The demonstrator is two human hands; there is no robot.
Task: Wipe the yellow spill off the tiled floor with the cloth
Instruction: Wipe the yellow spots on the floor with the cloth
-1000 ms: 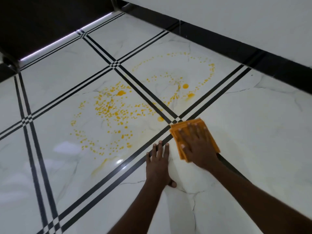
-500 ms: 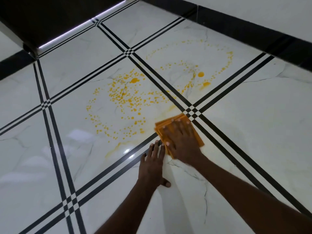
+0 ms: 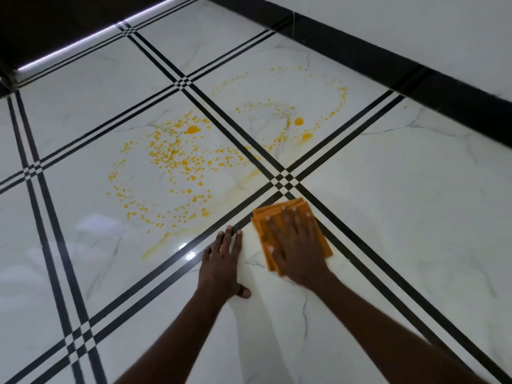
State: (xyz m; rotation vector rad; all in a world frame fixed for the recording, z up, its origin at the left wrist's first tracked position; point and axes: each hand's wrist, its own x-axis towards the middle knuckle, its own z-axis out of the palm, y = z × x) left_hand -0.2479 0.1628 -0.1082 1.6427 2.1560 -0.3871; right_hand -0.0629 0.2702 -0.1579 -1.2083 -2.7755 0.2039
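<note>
My right hand point(image 3: 297, 245) lies flat on the folded orange cloth point(image 3: 288, 217), fingers straight and spread, pressing it to the tiled floor point(image 3: 415, 217) rather than gripping it. The cloth sits just on the near side of the crossing of black grout bands point(image 3: 285, 178), with its far corner touching the dark lines. My left hand point(image 3: 224, 264) rests open beside it, palm down on the bare tile, holding nothing and taking my weight as a prop, fingertips reaching the black band.

I judge the job to be barely begun. The yellow spill point(image 3: 177, 164) lies beyond the cloth, spread over two tiles: a dense scatter of droplets on the left tile, with a larger blob point(image 3: 191, 130) near its far side, and a looser ring of dots point(image 3: 335, 106) on the tile past the diagonal band, with two bigger drops point(image 3: 298, 121) inside it. A pale yellow smear point(image 3: 249, 177) beside the crossing and a faint streak point(image 3: 158, 242) near my left hand suggest some liquid has been dragged thin there. Nearly all the droplets remain to be wiped, and the cloth covers none of them.
</note>
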